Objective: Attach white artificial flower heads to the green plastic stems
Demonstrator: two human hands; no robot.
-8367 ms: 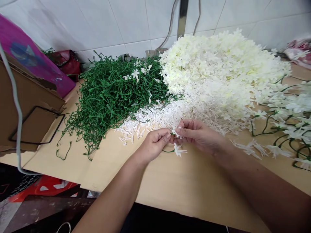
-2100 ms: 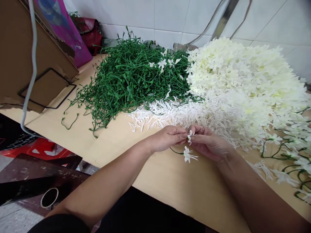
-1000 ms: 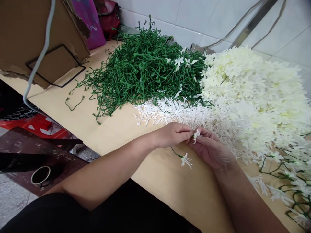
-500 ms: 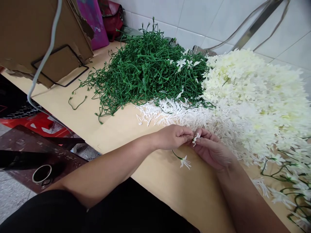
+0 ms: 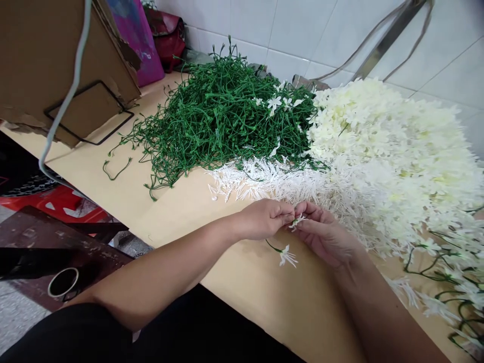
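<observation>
My left hand [image 5: 266, 219] is closed in a pinch on a green artificial flower stem, most of it hidden by the fingers. From beneath that hand hangs one branch of the stem with a white flower [image 5: 287, 256] and thin white stamens at its tip. My right hand [image 5: 327, 234] meets the left at the fingertips and pinches a small white flower [image 5: 297, 222] between thumb and fingers. Just beyond both hands lies a heap of thin white stamens [image 5: 264, 176]. To their right spreads a large pile of cream-white petals [image 5: 389, 131].
A tangled mound of green stems [image 5: 223, 111] lies at the back. Assembled flowers on stems [image 5: 454, 272] lie at the right edge. On the left, a cardboard box [image 5: 64, 60], a pale cable [image 5: 77, 65] and a black wire frame [image 5: 108, 111] stand on the tan tabletop [image 5: 181, 201].
Both hands have shifted slightly left in the view, still fingertip to fingertip. The small white flower now sits closer against the left fingertips, with some green showing at its base.
</observation>
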